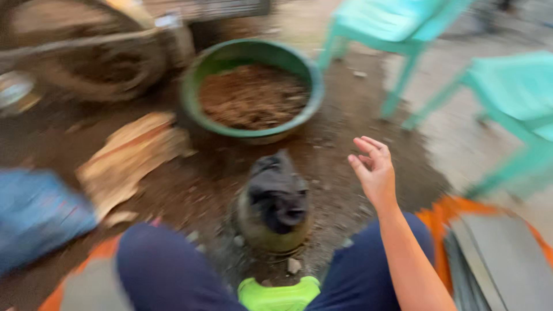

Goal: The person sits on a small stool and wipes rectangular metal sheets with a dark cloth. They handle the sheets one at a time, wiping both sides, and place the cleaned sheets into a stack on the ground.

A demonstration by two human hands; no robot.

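Observation:
My right hand [375, 170] is raised above my right knee, palm turned inward, fingers loosely apart and holding nothing. It hovers to the right of a dark bag-covered lump [275, 198] that stands on the dirt ground between my knees. Beyond that lump sits a green basin [193, 86] filled with brown soil [252, 97]. My left hand is out of sight. The picture is blurred by motion.
Two turquoise plastic chairs [397, 26] [512, 98] stand at the upper right. A wheel-like object [86, 57] is at the upper left, pieces of cardboard [129, 155] lie on the ground, a blue thing [34, 213] is at left, and grey sheets [501, 259] at right.

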